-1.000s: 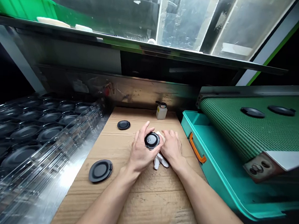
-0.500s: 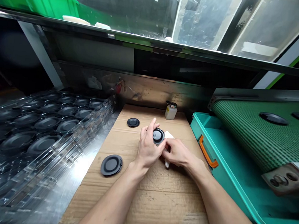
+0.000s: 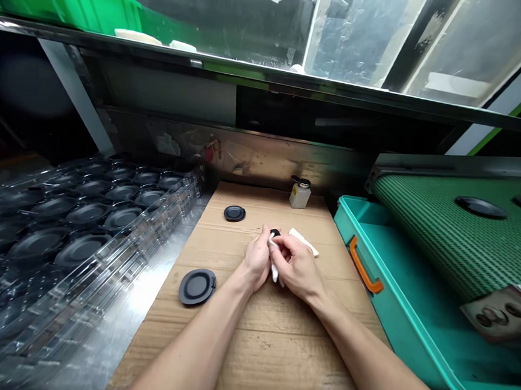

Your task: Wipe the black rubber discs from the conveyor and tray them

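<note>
My left hand [image 3: 257, 258] is closed around a round black plastic lid [image 3: 275, 233], most of which the fingers now hide. Pinched in my right hand [image 3: 295, 262] is a white cloth [image 3: 274, 272], pressed against the lid. Under and beyond the right hand a folded white cloth pad [image 3: 304, 241] lies on the cardboard sheet [image 3: 275, 352]. Two more black lids rest there: a smaller-looking one [image 3: 234, 213] at the back left and another [image 3: 197, 287] left of my left forearm.
Clear plastic trays [image 3: 148, 240] full of black lids stand at left. A pump bottle [image 3: 300, 194] sits at the cardboard's back edge. At right, a teal bin [image 3: 396, 302] with an orange handle stands beneath a green conveyor belt [image 3: 456, 234] carrying black lids [image 3: 480, 207].
My right hand has brought the cloth up onto the lid in my left hand. The lid has turned and is now mostly covered. More of the white pad shows.
</note>
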